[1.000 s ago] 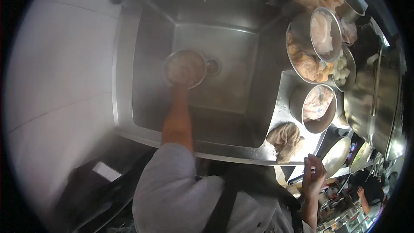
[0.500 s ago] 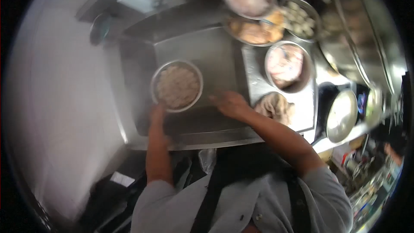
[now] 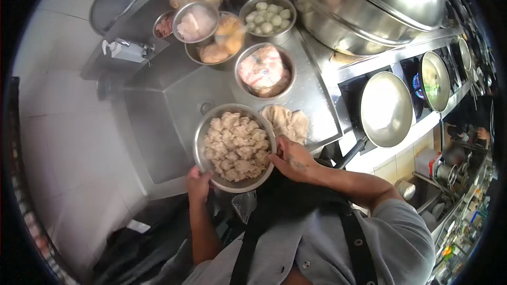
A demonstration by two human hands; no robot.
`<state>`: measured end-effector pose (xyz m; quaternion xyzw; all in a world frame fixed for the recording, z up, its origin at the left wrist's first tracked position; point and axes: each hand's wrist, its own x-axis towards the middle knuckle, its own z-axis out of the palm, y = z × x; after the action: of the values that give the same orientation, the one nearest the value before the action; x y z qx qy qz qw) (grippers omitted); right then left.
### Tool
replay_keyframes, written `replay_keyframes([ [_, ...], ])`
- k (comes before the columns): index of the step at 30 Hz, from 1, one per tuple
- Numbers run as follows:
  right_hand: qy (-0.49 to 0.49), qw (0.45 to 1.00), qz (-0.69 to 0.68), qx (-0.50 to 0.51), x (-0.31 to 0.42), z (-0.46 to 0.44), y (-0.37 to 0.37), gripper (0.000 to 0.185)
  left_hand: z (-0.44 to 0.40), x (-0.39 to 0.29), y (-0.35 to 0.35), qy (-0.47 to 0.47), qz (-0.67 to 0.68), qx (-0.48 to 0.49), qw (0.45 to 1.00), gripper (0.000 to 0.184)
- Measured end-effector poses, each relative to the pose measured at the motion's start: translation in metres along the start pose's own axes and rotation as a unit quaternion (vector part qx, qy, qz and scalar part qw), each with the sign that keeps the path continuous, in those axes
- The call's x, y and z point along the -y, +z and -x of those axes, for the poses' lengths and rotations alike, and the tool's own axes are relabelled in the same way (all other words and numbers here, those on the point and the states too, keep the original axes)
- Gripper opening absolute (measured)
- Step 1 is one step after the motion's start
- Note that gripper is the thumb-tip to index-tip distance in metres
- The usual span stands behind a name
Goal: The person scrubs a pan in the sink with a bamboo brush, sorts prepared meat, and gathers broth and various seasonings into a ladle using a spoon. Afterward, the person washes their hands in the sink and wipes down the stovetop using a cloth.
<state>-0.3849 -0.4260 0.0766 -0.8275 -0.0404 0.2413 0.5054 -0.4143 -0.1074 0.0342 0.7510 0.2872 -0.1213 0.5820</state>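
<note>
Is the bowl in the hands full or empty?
Well filled, not empty: pale lumps spread across the bowl, leaving bare metal inside its rim.

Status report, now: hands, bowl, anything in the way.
Left hand, right hand gripping bowl by opposite sides. Bowl upright, holding pale lumps, near the sink's front edge. Cloth just beyond; nothing seen blocking.

The place is a kitchen, of commercial look. A deep steel sink (image 3: 150, 140) has a soap dispenser (image 3: 127, 51) at its far edge; raw meat (image 3: 263, 69) fills steel bowls (image 3: 290, 76) on the metal counter (image 3: 319, 113); pans (image 3: 387, 108) line a stove (image 3: 349, 95), 1 with a blue flame (image 3: 418, 85) beside it. A huge lidded steel pot (image 3: 338, 24) stands nearby.
</note>
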Motion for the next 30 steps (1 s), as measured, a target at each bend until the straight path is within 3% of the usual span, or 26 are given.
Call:
replay_keyframes([
  [2, 0.006, 0.999, -0.019, -0.028, -0.035, 0.017, -0.008, 0.028, 0.009, 0.017, 0.028, 0.010, -0.071, 0.055, 0.996, 0.019],
  [4, 0.022, 0.998, -0.052, -0.037, -0.066, 0.026, -0.020, 0.027, 0.025, 0.022, 0.058, 0.000, -0.067, 0.009, 0.998, 0.019],
  [7, -0.056, 0.993, -0.090, -0.055, -0.101, 0.028, -0.017, 0.026, 0.033, 0.026, 0.088, 0.005, -0.026, -0.040, 0.999, 0.022],
  [8, -0.056, 0.984, -0.163, -0.053, -0.113, 0.024, -0.011, 0.026, 0.037, 0.021, 0.094, -0.001, -0.011, -0.067, 0.998, 0.022],
  [10, -0.084, 0.984, -0.151, -0.045, -0.125, 0.018, -0.008, 0.024, 0.048, 0.025, 0.093, -0.001, 0.001, -0.102, 0.995, 0.022],
  [16, -0.146, 0.971, -0.182, -0.056, -0.131, 0.012, -0.004, 0.019, 0.060, 0.024, 0.103, 0.023, 0.029, -0.157, 0.987, 0.021],
  [19, -0.112, 0.987, -0.093, -0.063, -0.132, 0.004, -0.005, 0.018, 0.070, 0.026, 0.106, 0.056, 0.002, -0.164, 0.985, 0.024],
  [21, -0.167, 0.978, -0.113, -0.050, -0.129, 0.008, -0.009, 0.019, 0.071, 0.028, 0.104, 0.089, -0.034, -0.173, 0.980, 0.025],
  [25, -0.104, 0.994, -0.041, 0.003, -0.081, 0.034, -0.034, 0.026, 0.099, -0.004, 0.090, 0.100, -0.009, -0.171, 0.980, 0.023],
  [28, -0.097, 0.990, -0.105, -0.011, -0.056, 0.032, -0.047, 0.027, 0.099, -0.050, 0.082, 0.118, 0.024, -0.162, 0.979, 0.024],
  [30, -0.117, 0.985, -0.100, -0.075, -0.047, 0.012, -0.062, 0.028, 0.063, -0.062, 0.075, 0.179, -0.032, -0.157, 0.971, 0.022],
])
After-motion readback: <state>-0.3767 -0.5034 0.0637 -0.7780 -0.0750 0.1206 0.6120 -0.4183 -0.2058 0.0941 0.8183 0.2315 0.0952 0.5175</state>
